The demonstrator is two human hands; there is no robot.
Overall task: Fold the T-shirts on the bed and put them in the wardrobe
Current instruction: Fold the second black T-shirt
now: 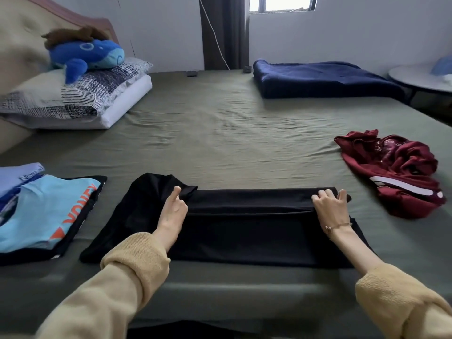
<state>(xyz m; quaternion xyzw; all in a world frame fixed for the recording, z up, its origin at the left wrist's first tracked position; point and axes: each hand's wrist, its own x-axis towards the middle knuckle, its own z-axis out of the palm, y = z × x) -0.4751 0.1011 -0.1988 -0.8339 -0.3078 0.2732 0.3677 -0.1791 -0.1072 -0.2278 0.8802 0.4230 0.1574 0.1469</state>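
Note:
A black T-shirt lies flat across the near part of the bed, its far long edge folded over toward me. My left hand pinches the fold near the sleeve end, thumb up. At the other end my right hand grips the same folded edge, fingers curled over it. A crumpled dark red T-shirt lies to the right. Folded T-shirts are stacked at the near left, a light blue one on top.
Pillows with a blue plush whale sit at the headboard on the left. A folded navy blanket lies at the far right of the bed. A round white table stands beyond the right edge.

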